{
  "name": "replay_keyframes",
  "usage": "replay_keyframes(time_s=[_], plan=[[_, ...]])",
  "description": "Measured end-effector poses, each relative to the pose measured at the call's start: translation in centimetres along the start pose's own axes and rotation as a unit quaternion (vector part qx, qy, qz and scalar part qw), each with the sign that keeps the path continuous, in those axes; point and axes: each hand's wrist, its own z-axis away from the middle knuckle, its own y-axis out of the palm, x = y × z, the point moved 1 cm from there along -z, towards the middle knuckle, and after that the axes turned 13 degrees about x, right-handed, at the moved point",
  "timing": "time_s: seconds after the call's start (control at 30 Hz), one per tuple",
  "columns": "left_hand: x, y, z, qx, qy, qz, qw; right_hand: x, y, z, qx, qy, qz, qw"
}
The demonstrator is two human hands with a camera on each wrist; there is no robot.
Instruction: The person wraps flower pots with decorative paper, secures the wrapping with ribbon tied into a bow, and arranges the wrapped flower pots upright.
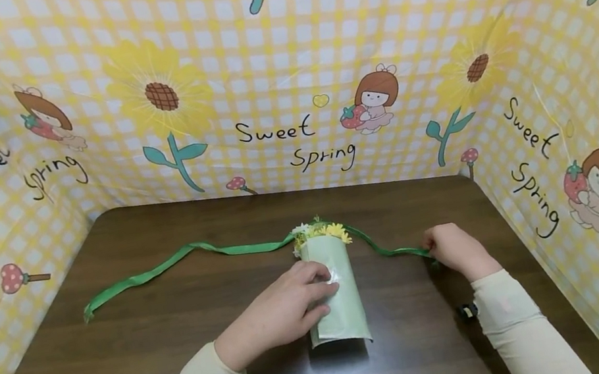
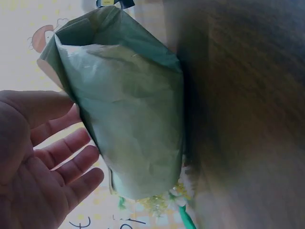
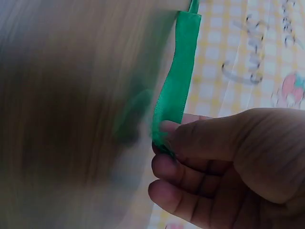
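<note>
A small bouquet wrapped in pale green paper (image 1: 345, 309) lies on the table, its yellow and white flowers (image 1: 335, 231) toward the back wall. On the wrap my left hand (image 1: 279, 307) rests with its fingers loosely bent; in the left wrist view, thumb and fingertips meet the paper's left edge (image 2: 128, 119). A shiny patch shows on the paper by those fingers. A long green ribbon (image 1: 250, 248) runs behind the flowers, out to both sides. My right hand (image 1: 457, 249) pinches the ribbon's right end (image 3: 176, 81) between thumb and forefinger, close above the table.
The dark wooden table (image 1: 182, 341) is enclosed on three sides by a yellow-and-white checked cloth (image 1: 252, 55). At the far left lies the ribbon's loose, frayed end. Small black devices (image 1: 468, 312) are worn at both wrists.
</note>
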Motion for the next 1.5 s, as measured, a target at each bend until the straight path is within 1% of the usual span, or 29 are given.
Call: replay_keyframes(time_s=[0.13,0.33,0.43,0.5,0.57,0.63,0.73,0.83,0.93,1.03,1.1,1.17,1.23,1.33,1.37,1.43,1.5], plan=[[0.0,0.0,0.0,0.002,-0.004,-0.001,1.0,-2.7,-0.6,0.5,-0.003,0.026,0.007,1.0],[-0.1,0.2,-0.1,0.003,-0.002,-0.01,0.9999,-6.1,-0.8,1.3,0.0,0.075,-0.015,0.997],[-0.1,0.2,-0.2,0.002,-0.001,-0.009,1.0,-6.9,-0.6,1.6,0.006,0.099,-0.012,0.995],[-0.1,0.2,-0.2,-0.001,0.0,-0.005,1.0,-6.6,-0.6,1.8,0.006,0.114,-0.001,0.994],[-0.1,0.3,-0.1,-0.005,0.0,0.002,1.0,-5.3,-0.8,2.1,-0.014,0.112,0.007,0.994],[-0.1,0.3,0.0,-0.008,-0.002,0.01,0.9999,-2.7,-1.1,2.2,-0.048,0.092,-0.004,0.995],[0.0,0.4,0.1,-0.011,-0.004,0.023,0.9997,2.9,-1.4,2.4,-0.116,0.026,-0.048,0.992],[0.2,0.4,0.2,-0.021,-0.007,0.033,0.9992,9.0,-1.2,2.7,-0.153,-0.045,-0.109,0.981],[0.3,0.6,0.2,-0.037,-0.011,0.044,0.9983,13.8,-0.4,3.1,-0.153,-0.088,-0.153,0.972],[0.4,0.8,0.2,-0.046,-0.02,0.071,0.9962,16.8,0.7,3.1,-0.13,-0.111,-0.175,0.97],[0.5,0.9,0.1,-0.044,-0.03,0.098,0.9938,18.0,1.3,3.1,-0.12,-0.115,-0.175,0.97],[0.6,0.8,0.0,-0.041,-0.045,0.132,0.9894,18.5,1.7,3.1,-0.118,-0.114,-0.172,0.971],[0.8,0.8,-0.1,-0.04,-0.061,0.162,0.984,18.7,2.1,3.1,-0.122,-0.11,-0.172,0.971],[1.2,1.0,-0.3,-0.051,-0.089,0.201,0.9742,18.5,2.3,3.1,-0.124,-0.108,-0.187,0.968],[1.3,1.0,-0.3,-0.055,-0.101,0.216,0.9695,18.4,2.4,3.1,-0.123,-0.109,-0.198,0.966],[1.7,1.3,-0.4,-0.06,-0.135,0.248,0.9573,18.2,2.6,2.9,-0.12,-0.109,-0.22,0.962],[2.1,1.6,-0.3,-0.061,-0.167,0.294,0.9393,18.0,2.8,2.8,-0.113,-0.101,-0.241,0.959]])
